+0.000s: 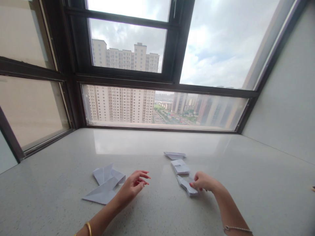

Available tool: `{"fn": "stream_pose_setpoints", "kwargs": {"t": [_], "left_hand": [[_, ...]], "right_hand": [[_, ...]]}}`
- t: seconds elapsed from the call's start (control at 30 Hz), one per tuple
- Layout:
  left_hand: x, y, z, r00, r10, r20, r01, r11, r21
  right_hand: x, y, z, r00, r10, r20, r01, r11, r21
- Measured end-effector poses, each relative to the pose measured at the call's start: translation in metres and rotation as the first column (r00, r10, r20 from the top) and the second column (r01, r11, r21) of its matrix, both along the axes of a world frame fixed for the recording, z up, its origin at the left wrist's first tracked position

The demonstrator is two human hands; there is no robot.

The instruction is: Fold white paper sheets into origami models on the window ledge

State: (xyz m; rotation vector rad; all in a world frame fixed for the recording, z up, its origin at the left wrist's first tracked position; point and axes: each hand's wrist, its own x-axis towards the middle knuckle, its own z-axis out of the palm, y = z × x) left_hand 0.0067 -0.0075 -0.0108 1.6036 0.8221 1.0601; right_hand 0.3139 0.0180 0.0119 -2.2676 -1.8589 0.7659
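Observation:
My right hand (204, 182) pinches the near end of a folded white paper piece (185, 185), with the thumb on top and the other fingers partly hidden behind. Just beyond it lies a squarish folded paper (180, 166), and farther back a flat, boat-shaped folded paper (175, 155). My left hand (137, 183) hovers above the counter with its fingers apart and nothing in them. To its left sit several larger folded paper shapes (104, 190) with pointed corners, overlapping one another; the left forearm covers part of them.
A pale speckled counter (152, 216) carries the papers. Dark window frames (157, 128) border its far edge and left side, with tall buildings outside. A plain wall (283, 108) rises on the right. A small dark object (313, 188) shows at the right picture edge.

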Motion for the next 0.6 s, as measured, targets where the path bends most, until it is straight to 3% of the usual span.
{"fn": "stream_pose_setpoints", "kwargs": {"t": [0.1, 0.23, 0.37, 0.5, 0.6], "left_hand": [[-0.004, 0.003, 0.006, 0.998, 0.058, 0.023, -0.059, 0.998, 0.024], [-0.016, 0.011, 0.014, 0.973, 0.227, 0.043, -0.228, 0.973, 0.025], [-0.029, 0.018, 0.02, 0.918, 0.392, -0.058, -0.387, 0.919, 0.081], [-0.042, 0.021, 0.027, 0.849, 0.506, -0.156, -0.477, 0.859, 0.186], [-0.05, 0.019, 0.032, 0.733, 0.591, -0.338, -0.457, 0.795, 0.398]], "right_hand": [[0.006, 0.004, -0.004, 0.998, -0.023, 0.05, 0.018, 0.996, 0.091], [0.012, 0.006, -0.005, 0.995, -0.044, 0.094, 0.03, 0.989, 0.141], [0.008, 0.002, 0.007, 0.994, -0.046, 0.096, 0.025, 0.977, 0.212], [-0.019, -0.002, 0.022, 0.986, -0.088, 0.139, 0.037, 0.943, 0.331], [-0.061, -0.007, 0.024, 0.979, -0.062, 0.194, -0.022, 0.915, 0.404]]}}
